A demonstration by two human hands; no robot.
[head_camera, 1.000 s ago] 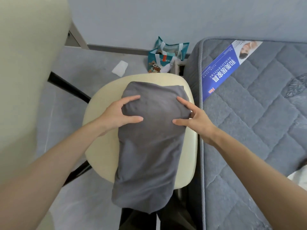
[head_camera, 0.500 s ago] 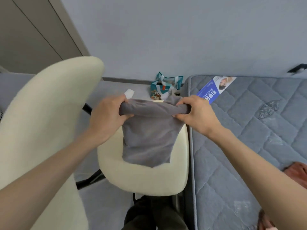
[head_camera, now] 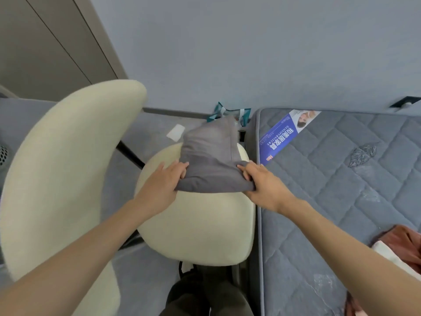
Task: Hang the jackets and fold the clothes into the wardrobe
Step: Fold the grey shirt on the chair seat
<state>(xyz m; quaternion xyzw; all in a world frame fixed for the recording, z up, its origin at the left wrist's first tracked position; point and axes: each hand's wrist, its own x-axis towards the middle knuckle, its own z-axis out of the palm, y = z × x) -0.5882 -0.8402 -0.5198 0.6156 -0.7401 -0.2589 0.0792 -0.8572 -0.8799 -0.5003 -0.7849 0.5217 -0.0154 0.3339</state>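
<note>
A folded grey garment (head_camera: 210, 160) lies on the far half of a cream chair seat (head_camera: 198, 226). My left hand (head_camera: 163, 185) grips its near left corner, fingers over the top of the cloth. My right hand (head_camera: 262, 185) grips the near right corner, thumb on top. The near edge of the cloth is lifted slightly between both hands. A rust-red garment with white cloth (head_camera: 401, 249) lies on the grey mattress (head_camera: 341, 201) at the right edge.
The cream chair back (head_camera: 61, 179) stands at the left. A teal shopping bag (head_camera: 230, 114) and a white paper (head_camera: 175, 132) lie on the floor by the wall. Grey wardrobe panels (head_camera: 45, 42) fill the upper left. The mattress presses against the chair's right side.
Both hands lifted the flat grey garment by its far end, then folded it over. It now lies shorter and thicker on the far half of the seat, with both hands at its near corners.
</note>
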